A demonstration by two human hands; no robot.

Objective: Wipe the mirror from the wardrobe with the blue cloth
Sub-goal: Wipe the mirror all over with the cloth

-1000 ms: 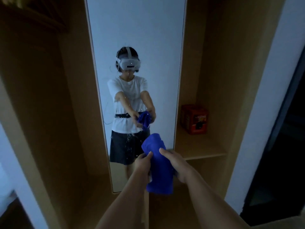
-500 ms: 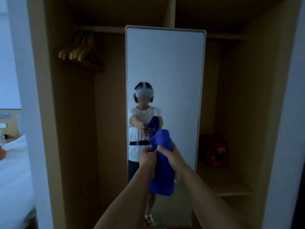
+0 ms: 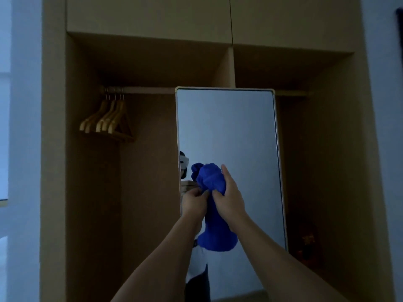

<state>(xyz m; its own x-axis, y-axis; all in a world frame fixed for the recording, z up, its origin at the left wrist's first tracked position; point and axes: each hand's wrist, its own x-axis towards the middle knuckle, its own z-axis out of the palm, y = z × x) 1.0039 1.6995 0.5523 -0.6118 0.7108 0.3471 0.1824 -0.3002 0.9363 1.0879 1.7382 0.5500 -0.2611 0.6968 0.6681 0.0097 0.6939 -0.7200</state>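
A tall mirror [image 3: 229, 131] with a thin pale frame stands inside the open wooden wardrobe [image 3: 54, 149]. In front of its lower half I hold a bunched blue cloth [image 3: 212, 182] with both hands. My left hand [image 3: 193, 203] pinches the cloth's lower left side. My right hand [image 3: 227, 196] grips it from the right, with fingers reaching up along the bundle. The cloth's tail [image 3: 218, 238] hangs down between my forearms. The glass shows part of my reflection at its left edge.
Several wooden hangers [image 3: 106, 120] hang on the rail in the left compartment. A dim box [image 3: 307, 240] sits on the low shelf to the right of the mirror. Closed upper cabinet doors [image 3: 152, 16] run across the top.
My view has tilted upward, so the mirror's top and the upper cabinets are now in sight. Both hands have risen with the cloth and bunched it tighter at the top.
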